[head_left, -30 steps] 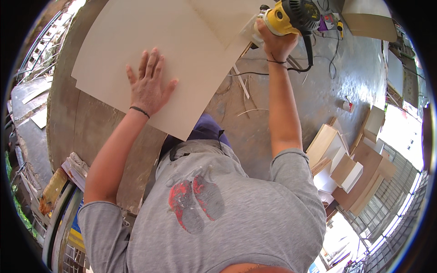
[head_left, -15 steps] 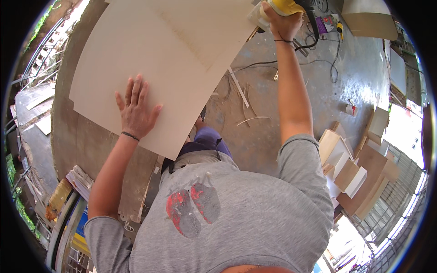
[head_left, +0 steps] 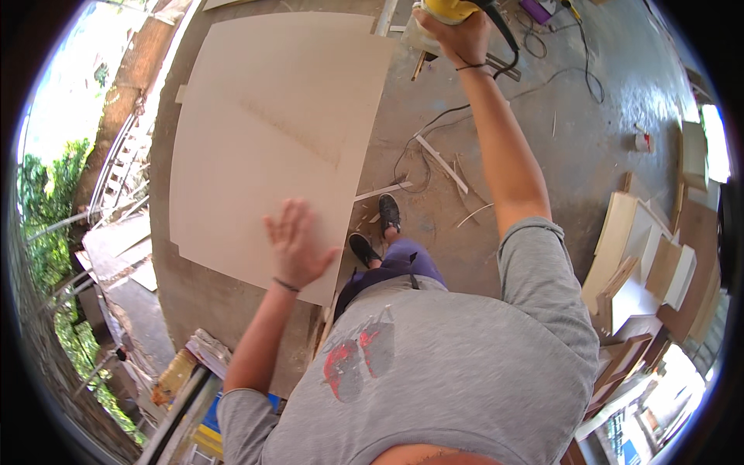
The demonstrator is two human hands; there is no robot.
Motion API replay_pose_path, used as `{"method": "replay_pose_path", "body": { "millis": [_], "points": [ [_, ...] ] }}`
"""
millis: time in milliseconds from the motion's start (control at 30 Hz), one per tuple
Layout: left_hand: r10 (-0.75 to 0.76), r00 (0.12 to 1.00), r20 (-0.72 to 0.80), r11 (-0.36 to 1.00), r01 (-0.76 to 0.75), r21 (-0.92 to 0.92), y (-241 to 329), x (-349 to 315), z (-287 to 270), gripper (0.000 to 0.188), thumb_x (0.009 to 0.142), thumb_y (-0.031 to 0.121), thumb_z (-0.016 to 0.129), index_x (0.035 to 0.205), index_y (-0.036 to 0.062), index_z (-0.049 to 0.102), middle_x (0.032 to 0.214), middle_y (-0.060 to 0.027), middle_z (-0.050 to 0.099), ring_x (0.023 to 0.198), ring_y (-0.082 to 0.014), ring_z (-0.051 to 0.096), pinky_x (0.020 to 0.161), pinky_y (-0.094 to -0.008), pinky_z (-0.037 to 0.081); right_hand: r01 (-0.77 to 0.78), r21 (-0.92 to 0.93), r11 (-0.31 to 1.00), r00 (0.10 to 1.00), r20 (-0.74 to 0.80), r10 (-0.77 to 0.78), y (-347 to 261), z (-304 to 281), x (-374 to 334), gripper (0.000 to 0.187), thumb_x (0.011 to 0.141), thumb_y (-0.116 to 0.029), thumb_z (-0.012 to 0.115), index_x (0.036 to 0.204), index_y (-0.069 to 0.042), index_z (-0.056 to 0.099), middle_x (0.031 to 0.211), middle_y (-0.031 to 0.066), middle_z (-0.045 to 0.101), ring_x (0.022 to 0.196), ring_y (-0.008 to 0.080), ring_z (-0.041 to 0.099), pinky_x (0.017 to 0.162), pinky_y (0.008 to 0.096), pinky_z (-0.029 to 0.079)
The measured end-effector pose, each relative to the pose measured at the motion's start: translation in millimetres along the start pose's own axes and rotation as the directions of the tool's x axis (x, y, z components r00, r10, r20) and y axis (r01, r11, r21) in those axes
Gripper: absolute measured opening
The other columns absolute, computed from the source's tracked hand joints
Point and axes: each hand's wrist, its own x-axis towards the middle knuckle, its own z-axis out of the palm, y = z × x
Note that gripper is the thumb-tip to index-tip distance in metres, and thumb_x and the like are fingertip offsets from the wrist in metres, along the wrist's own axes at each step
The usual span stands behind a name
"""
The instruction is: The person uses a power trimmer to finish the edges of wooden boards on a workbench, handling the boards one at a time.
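Gripping a yellow power tool (head_left: pixel 449 8), likely heavy, best held round its body, right hand (head_left: pixel 460 36) is just beside the far right of a pale board (head_left: pixel 271 147), probably stiff, smooth, palm-steadied, on the table (head_left: pixel 208 306); left hand (head_left: pixel 297 249) spread, blurred over it, contact unclear.

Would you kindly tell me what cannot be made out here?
In the head view:
Yellow power tool: top cut off by the upper edge, partly hidden by the right hand.
Left hand: blurred, so contact with the white panel is unclear.
Red-and-white object: too small to identify.
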Motion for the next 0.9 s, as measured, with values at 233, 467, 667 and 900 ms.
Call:
{"method": "replay_pose_path", "body": {
  "millis": [233, 467, 667, 900],
  "points": [
    [-0.053, 0.998, 0.04, 0.999, 0.053, 0.012, 30.3, 75.1, 25.5, 0.063, 0.077, 0.026, 0.065, 0.135, 0.0087, 0.048, 0.149, -0.0105, 0.035, 0.141, -0.0315, 0.025, 0.113, -0.0554, 0.003, 0.077, 0.157, 0.985, 0.997, -0.002, -0.078, -13.1, -85.2, -44.8, 0.038, 0.067, -0.018, 0.079, 0.1, -0.004, 0.066, 0.093, 0.0063, 0.069, 0.083, 0.0177, 0.066, 0.074, 0.0328, 0.053],
    [-0.005, 0.998, 0.063, 0.997, 0.01, -0.077, 36.3, 38.4, 16.5, 0.06, 0.075, 0.016, 0.063, 0.133, 0.004, 0.049, 0.148, -0.0117, 0.035, 0.142, -0.0305, 0.024, 0.114, -0.0521, 0.005, 0.007, 0.285, 0.958, 0.946, -0.312, 0.086, -20.0, -140.7, -145.8, 0.055, 0.063, -0.006, 0.085, 0.111, 0.0, 0.057, 0.108, 0.007, 0.061, 0.095, 0.0177, 0.06, 0.085, 0.0308, 0.051],
    [0.003, 0.995, 0.097, 0.977, 0.018, -0.211, 31.4, -8.6, 12.8, 0.058, 0.072, 0.01, 0.062, 0.129, 0.002, 0.05, 0.149, -0.0137, 0.033, 0.143, -0.0302, 0.02, 0.116, -0.0478, 0.004, -0.226, 0.172, 0.959, 0.901, -0.336, 0.273, -31.1, -169.9, -209.5, 0.072, 0.067, -0.01, 0.081, 0.127, 0.003, 0.045, 0.122, 0.0129, 0.054, 0.108, 0.0241, 0.057, 0.096, 0.0374, 0.046],
    [0.047, 0.991, 0.126, 0.973, -0.018, -0.229, 30.1, -7.2, 4.1, 0.057, 0.071, 0.006, 0.061, 0.128, 0.0034, 0.051, 0.15, -0.0145, 0.03, 0.143, -0.0321, 0.02, 0.115, -0.0483, 0.01, -0.236, 0.151, 0.96, 0.913, -0.303, 0.272, -52.8, -179.4, -227.9, 0.07, 0.069, -0.009, 0.079, 0.128, 0.004, 0.044, 0.122, 0.0135, 0.054, 0.108, 0.0239, 0.057, 0.095, 0.0366, 0.046]
  ]
}}
